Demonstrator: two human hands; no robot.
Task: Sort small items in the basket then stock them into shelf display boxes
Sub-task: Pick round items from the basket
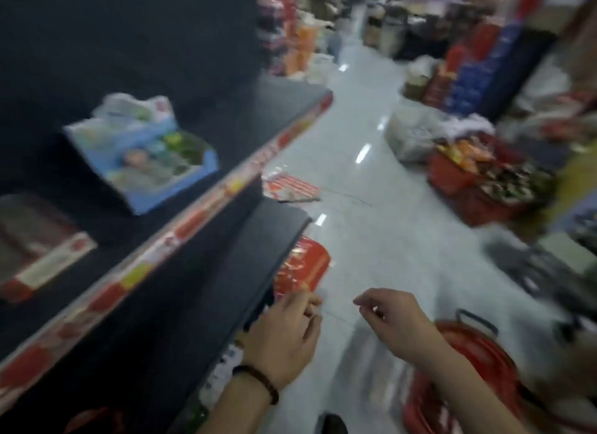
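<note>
Left hand (284,336) fingers (302,299) were curled at the red packet (303,262)'s lower edge; blur hid any pinch. The packet lay at 12 o'clock, long axis toward 1 o'clock. Right hand (392,320), loosely curled and apparently empty, was farther away at 3 o'clock; the basket (478,346) was at 5 o'clock.

Pretty smeary shot
red basket (478,365) runs off the bottom edge, blue display box (145,165) print is mush, can't tell if left hand (284,340) or right hand (394,320) pinches anything.

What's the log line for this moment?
phase: stocking | left hand: at red packet by lower shelf edge, grip unclear (blur) | right hand: loosely curled, nothing seen held | red basket: below right hand
</note>
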